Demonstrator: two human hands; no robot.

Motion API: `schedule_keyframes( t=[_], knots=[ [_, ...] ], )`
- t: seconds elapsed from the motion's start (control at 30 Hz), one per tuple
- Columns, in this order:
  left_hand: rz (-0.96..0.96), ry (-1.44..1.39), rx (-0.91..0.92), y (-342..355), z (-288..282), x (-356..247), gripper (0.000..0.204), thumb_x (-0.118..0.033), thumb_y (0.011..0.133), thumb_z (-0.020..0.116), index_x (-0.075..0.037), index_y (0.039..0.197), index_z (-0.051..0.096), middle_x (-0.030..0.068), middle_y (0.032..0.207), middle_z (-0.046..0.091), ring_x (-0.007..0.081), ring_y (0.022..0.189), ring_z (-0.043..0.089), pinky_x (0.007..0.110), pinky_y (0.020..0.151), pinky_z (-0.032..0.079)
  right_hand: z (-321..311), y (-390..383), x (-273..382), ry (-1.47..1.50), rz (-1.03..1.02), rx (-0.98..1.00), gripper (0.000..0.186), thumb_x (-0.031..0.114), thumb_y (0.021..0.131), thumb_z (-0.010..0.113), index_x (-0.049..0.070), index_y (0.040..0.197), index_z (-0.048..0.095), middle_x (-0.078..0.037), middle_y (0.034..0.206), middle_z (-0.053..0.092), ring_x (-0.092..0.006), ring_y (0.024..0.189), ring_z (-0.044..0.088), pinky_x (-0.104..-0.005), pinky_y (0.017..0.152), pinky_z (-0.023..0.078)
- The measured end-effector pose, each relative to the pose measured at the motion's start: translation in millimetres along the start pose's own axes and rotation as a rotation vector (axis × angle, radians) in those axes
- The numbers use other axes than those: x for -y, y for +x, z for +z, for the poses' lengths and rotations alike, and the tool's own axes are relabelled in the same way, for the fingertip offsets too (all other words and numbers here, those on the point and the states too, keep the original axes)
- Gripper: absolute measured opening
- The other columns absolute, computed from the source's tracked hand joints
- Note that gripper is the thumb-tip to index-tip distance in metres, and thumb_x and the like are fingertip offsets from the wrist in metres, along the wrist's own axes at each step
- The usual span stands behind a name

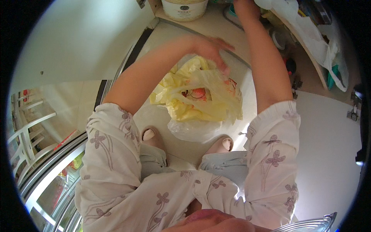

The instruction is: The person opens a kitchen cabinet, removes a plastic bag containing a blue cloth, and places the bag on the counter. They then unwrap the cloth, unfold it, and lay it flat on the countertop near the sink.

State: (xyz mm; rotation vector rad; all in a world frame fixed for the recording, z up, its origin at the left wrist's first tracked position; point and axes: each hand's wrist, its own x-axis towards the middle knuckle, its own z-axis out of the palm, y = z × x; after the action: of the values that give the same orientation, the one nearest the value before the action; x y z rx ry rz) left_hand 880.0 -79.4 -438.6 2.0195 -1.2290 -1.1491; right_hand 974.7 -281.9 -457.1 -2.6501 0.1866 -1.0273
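My left hand (210,49) is blurred by motion above a yellow plastic bag (181,102). Its fingers look spread apart, and nothing shows between them. The bag lies crumpled on the floor between my feet, with red and orange contents partly visible through it. A clear plastic bag (195,130) pokes out from under its near side. My right hand (247,9) reaches into the cabinet at the top edge, close to a dark cord (228,17) and a teal object (232,10). Its fingers are hidden, so what it touches cannot be seen.
A white-labelled tub (184,9) stands on the cabinet floor at the far side. White plastic bags (309,33) hang at the far right, near a cabinet door (328,135). Another open door (85,42) is at left, with a white rack (29,135) beyond.
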Motion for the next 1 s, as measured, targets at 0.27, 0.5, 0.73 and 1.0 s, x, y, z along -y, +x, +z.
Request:
schedule_keyframes(
  t=[0.27, 0.5, 0.73, 1.0],
  knots=[
    [-0.196, -0.403, -0.817, -18, -52, 52, 0.095, -0.054, 0.074, 0.071, -0.008, 0.147, 0.031, 0.0199, 0.148, 0.035, 0.0351, 0.133, 0.039, 0.044, 0.104, 0.04, -61, -30, -35, 0.081, -0.008, 0.072, 0.025, 0.023, 0.088, 0.061, 0.007, 0.106, 0.067, -0.015, 0.105, 0.068, -0.033, 0.094, 0.064, -0.0399, 0.081, 0.049],
    [0.0, -0.218, -0.934, -6, -49, 86, 0.087, -0.047, 0.076, 0.075, -0.006, 0.142, 0.039, 0.0254, 0.142, 0.039, 0.0384, 0.128, 0.043, 0.043, 0.105, 0.039, -108, -60, -19, 0.149, -0.196, -0.071, 0.016, 0.015, 0.087, 0.061, 0.006, 0.1, 0.065, -0.013, 0.106, 0.064, -0.0327, 0.094, 0.06, -0.0405, 0.082, 0.048],
    [-0.002, 0.002, -1.056, 5, -52, 94, 0.086, -0.044, 0.072, 0.078, -0.007, 0.14, 0.042, 0.0257, 0.139, 0.04, 0.0399, 0.13, 0.039, 0.044, 0.108, 0.035, -134, -105, 4, 0.253, -0.269, 0.025, 0.014, 0.009, 0.08, 0.068, 0.006, 0.094, 0.065, -0.011, 0.097, 0.063, -0.0301, 0.092, 0.06, -0.0375, 0.081, 0.048],
    [0.217, 0.542, -0.756, 19, -57, 114, 0.056, -0.028, 0.077, 0.073, -0.008, 0.126, 0.056, 0.0259, 0.125, 0.054, 0.0418, 0.128, 0.039, 0.047, 0.105, 0.035, -148, -148, 36, 0.482, -0.494, 0.126, 0.019, 0.005, 0.077, 0.069, 0.006, 0.095, 0.062, -0.013, 0.092, 0.059, -0.0314, 0.085, 0.057, -0.0388, 0.073, 0.047]
  ],
)
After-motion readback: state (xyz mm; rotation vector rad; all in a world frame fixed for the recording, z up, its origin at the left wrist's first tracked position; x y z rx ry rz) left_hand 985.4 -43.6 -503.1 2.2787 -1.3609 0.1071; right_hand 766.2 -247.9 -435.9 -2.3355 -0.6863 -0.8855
